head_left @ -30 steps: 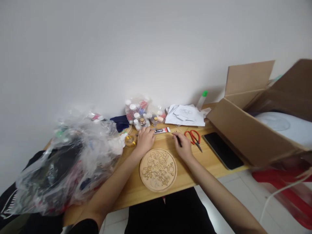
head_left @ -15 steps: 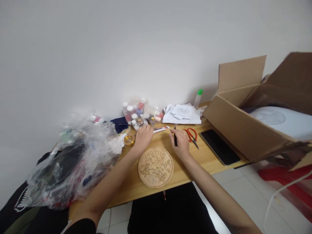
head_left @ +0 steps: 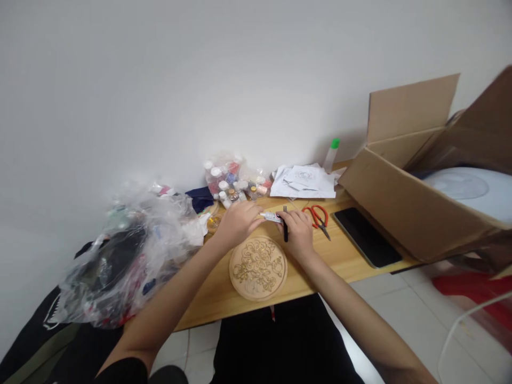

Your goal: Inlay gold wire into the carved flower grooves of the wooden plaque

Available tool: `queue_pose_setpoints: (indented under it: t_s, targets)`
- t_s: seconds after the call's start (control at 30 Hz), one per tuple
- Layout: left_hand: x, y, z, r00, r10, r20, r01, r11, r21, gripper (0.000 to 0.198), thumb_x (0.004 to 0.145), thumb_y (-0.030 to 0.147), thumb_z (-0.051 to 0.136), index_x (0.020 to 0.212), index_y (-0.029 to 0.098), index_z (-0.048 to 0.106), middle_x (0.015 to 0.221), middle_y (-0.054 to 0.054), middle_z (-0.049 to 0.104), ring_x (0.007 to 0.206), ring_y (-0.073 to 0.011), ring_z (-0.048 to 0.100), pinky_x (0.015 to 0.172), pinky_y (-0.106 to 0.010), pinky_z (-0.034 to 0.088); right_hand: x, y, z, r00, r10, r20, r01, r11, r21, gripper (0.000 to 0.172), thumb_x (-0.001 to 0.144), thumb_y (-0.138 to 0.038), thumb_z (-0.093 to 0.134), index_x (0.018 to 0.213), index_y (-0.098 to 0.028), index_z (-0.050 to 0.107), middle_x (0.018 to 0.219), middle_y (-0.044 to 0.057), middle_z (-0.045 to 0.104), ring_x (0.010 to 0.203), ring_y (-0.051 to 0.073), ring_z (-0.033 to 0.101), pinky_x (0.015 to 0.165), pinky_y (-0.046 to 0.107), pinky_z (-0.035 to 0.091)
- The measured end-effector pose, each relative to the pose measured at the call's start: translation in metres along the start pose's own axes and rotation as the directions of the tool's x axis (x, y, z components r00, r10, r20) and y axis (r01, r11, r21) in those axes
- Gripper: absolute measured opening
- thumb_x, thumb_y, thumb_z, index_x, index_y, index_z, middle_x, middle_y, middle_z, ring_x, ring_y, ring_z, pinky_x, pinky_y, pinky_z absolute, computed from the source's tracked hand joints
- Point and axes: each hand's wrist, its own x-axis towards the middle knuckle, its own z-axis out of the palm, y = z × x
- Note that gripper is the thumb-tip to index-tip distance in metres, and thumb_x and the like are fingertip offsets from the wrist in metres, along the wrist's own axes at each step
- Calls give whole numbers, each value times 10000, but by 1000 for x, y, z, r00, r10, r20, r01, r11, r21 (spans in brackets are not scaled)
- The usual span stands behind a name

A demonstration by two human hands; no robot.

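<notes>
My right hand (head_left: 300, 232) is closed around a white tube (head_left: 272, 216) with printing on it, and also holds a slim black tool (head_left: 285, 229), perhaps tweezers, upright between its fingers. Reaching in from the left, my left hand (head_left: 238, 221) has its fingertips pinched at the tube's narrow end. A small cap there cannot be made out. Below both hands lies a round wooden plaque (head_left: 258, 269) with a flower pattern in raised, gold-looking lines. Orange-handled pliers (head_left: 321, 220) lie just right of my right hand.
A phone (head_left: 368, 237) and an open cardboard box (head_left: 412, 208) occupy the right. Papers (head_left: 304, 181), a green-capped bottle (head_left: 331, 154) and bagged small bottles (head_left: 226, 178) line the wall. Plastic bags (head_left: 152, 250) pile up at left. A tape roll (head_left: 213, 224) sits behind my left hand.
The white tube has come up off the table into my right hand, beside the black tool. My left hand has moved right to the tube's narrow end. The camera view has shifted slightly.
</notes>
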Motion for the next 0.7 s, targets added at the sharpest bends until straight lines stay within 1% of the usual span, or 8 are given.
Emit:
queue_pose_setpoints:
  t_s: [0.13,0.27,0.33,0.4,0.47,0.57,0.63,0.7]
  targets:
    - [4,-17,0,1000,19,17,-18,997,-82,183,942,259,492,997,171,643,969,-80,691,931,-211,622,831,-339,449,1,3,1,999,39,-15,-39,999,-1,168,897,-246,551,978,-167,674,861,68,695,831,202,561,741,335,345]
    - [7,-29,-1,997,41,61,-31,987,-156,156,924,253,516,942,195,659,949,-48,700,928,-197,620,834,-325,445,1,3,0,997,70,-28,-70,998,-5,157,888,-218,553,971,-177,680,845,68,690,847,211,559,749,338,348]
    - [7,-36,-1,998,11,67,1,984,-176,146,915,247,524,939,195,657,953,-46,690,927,-190,613,831,-313,450,1,5,-1,995,91,-37,-92,996,-7,152,885,-208,552,964,-183,679,853,69,694,856,216,561,751,341,347]
    - [5,-44,3,997,-53,64,63,982,-178,147,911,240,519,936,187,654,942,-53,670,914,-184,607,814,-303,461,1,9,-1,992,116,-52,-117,993,-4,140,883,-213,554,945,-183,676,850,67,702,836,217,563,745,341,349]
    - [2,-51,10,991,-121,64,130,977,-166,152,910,241,518,935,176,653,946,-62,646,900,-178,605,794,-292,474,2,13,0,987,142,-78,-142,990,7,133,880,-227,560,929,-175,672,841,68,710,807,220,565,737,343,358]
    - [-2,-52,31,979,-180,95,191,973,-130,157,913,250,533,948,161,658,985,-73,622,905,-168,607,800,-287,492,3,16,1,978,169,-119,-166,986,34,148,880,-253,563,927,-160,668,832,82,714,777,227,570,720,345,381]
    - [-3,-48,48,973,-194,125,206,975,-87,160,916,272,552,950,150,651,1004,-71,619,942,-175,605,845,-324,499,3,16,2,977,169,-134,-163,985,54,162,886,-271,557,924,-156,665,817,86,711,761,227,575,709,342,400]
    - [-2,-45,62,967,-203,152,212,977,-39,203,918,309,570,1011,136,622,1048,-65,617,983,-184,600,881,-381,506,3,16,2,978,157,-139,-147,986,76,171,891,-285,548,918,-159,661,806,85,707,744,220,580,702,336,422]
